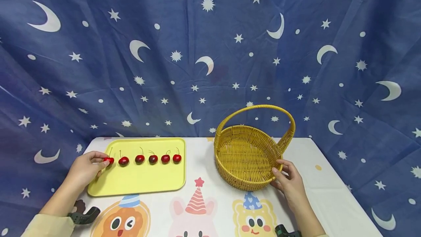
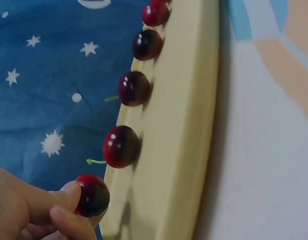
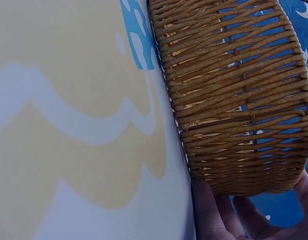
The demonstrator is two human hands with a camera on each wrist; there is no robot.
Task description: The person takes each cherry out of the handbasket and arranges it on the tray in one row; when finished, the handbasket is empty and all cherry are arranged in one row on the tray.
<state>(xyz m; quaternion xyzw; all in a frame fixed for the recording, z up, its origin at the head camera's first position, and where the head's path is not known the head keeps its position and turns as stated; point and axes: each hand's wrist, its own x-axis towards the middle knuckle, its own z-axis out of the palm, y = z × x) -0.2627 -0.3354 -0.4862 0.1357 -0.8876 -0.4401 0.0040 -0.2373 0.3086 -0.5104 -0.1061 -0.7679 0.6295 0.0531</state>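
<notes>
My left hand (image 1: 86, 167) pinches a red cherry (image 2: 93, 196) between thumb and fingertips at the left end of a yellow tray (image 1: 138, 180). In the left wrist view the neighbouring cherry (image 2: 122, 146), with a short green stem, sits on the tray close to my fingers. Several more dark red cherries (image 1: 152, 159) stretch rightward from it in a row. On the right, my right hand (image 1: 289, 181) grips the side of a golden-brown woven basket (image 1: 245, 156), thumb at the rim and fingers along the outer wall. The basket's inside shows only woven bottom and walls.
A tall arched handle (image 1: 256, 107) rises over the basket. Under everything lies a white tablecloth (image 1: 204, 167) printed with cartoon animals in party hats. A dark blue curtain (image 1: 184, 65) with moons and stars hangs right behind the table and along both sides.
</notes>
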